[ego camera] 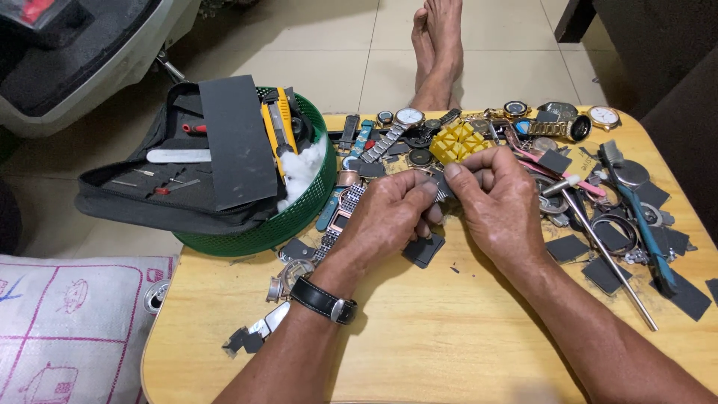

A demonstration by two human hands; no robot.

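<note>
Your left hand (389,213) and right hand (497,202) meet above the middle of the wooden desk (419,337), fingers of both pinched shut on a small metal watch band piece (441,187) between them. A yellow block (458,142) sits just behind, a green basket (299,209) to the left.

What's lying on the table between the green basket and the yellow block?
In the head view, between the green basket and the yellow block lie watch straps and a silver watch with its metal bracelet.
</note>
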